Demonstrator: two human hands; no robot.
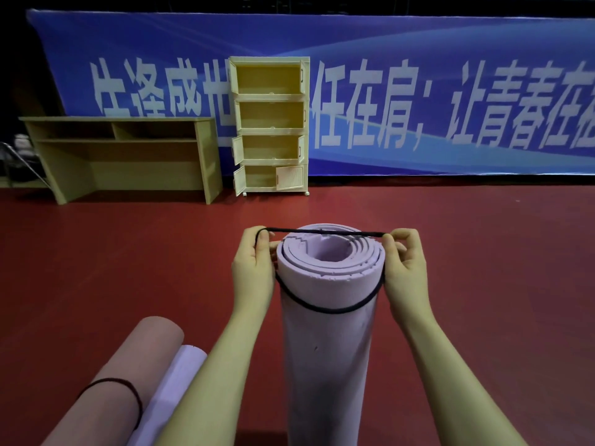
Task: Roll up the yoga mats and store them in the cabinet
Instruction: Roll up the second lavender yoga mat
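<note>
Lilac yoga mat (328, 333) stands upright between left hand (254, 268) and right hand (404, 268), each pinching the black elastic band (325, 309) stretched over its top end.

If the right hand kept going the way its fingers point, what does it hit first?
The right hand points inward across the mat, so likely the mat's rolled top edge, which it already seems to touch.

A rolled lilac foam yoga mat (328, 317) stands upright on the red floor (483, 284), between the left hand (254, 268) and right hand (404, 268). A thin black elastic band (325, 309) loops around its top. Left of it lie a rolled pink mat (128, 365) and a rolled pale lilac mat (180, 378), side by side. Well behind stands a cream plastic cabinet (270, 123), a low wooden desk (128, 156) to its left, both before a blue banner (450, 91).
</note>
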